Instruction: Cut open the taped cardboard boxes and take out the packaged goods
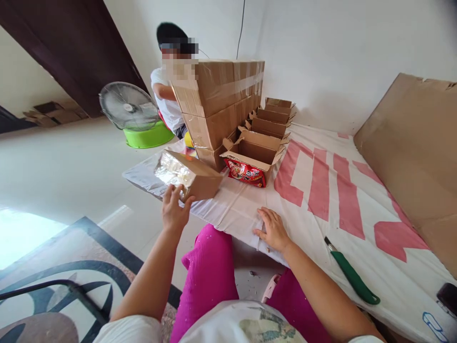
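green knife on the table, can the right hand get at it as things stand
Probably yes: the green knife lies on the cloth not far from the right hand, with nothing seen standing between them.

Matt cardbd box, glossy tape, smooth plstc cutter, shiny pkt

Left forearm extends forward; left hand holds fingers parted, thumb out. Right forearm angles inward; right hand rests palm down, fingers lightly bent.
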Demonstrator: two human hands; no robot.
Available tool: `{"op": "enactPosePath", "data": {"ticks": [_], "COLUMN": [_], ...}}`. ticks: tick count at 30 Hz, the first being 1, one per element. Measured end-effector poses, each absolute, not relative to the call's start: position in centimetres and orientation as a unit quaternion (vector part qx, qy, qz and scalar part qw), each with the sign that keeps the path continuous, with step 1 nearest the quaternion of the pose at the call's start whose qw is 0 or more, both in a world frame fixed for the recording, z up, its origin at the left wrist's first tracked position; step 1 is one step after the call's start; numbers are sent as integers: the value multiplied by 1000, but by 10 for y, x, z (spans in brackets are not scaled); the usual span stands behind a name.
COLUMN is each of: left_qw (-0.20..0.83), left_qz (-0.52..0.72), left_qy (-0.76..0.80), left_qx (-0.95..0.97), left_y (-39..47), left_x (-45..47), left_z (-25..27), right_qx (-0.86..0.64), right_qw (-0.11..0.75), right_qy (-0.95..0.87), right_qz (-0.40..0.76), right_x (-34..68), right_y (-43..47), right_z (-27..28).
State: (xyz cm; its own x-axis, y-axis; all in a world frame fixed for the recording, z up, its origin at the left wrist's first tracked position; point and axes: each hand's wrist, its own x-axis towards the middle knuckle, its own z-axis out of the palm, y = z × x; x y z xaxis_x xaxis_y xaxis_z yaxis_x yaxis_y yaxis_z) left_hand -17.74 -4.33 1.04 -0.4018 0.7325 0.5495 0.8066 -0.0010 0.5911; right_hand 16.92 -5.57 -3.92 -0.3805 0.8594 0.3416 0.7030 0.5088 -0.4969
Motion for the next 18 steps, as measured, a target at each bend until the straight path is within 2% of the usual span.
{"op": "enactPosePath", "data": {"ticks": [4,7,9,11,14,18], "left_qw": [29,-4,14,12,-149,-286], "left_qz": [-454,-459,-528,-627,-665,-623], "left_qy": [-639,-527,-517,-587,-645,-614], "left_qx": [-621,-716,-674,-512,-345,-391], "left_y": [-76,-85,-76,-56,-28,-29], "left_x": [-136,-123,-130,-146,-162,-147], "left_z": [-6,-11,-8,-2,3,-11], "right_qx": [-476,-478,-477,-477,-473,-446], "right_qw": [342,374,381,383,376,368], "right_qy": [-795,-778,-774,-772,-778,-795], "right_qz": [153,164,169,171,173,184], "right_x": [169,170,171,171,171,165], "right_y": [-57,-60,-65,-70,-78,-92], "right_z": [-43,-41,-40,-41,-45,-48]}}
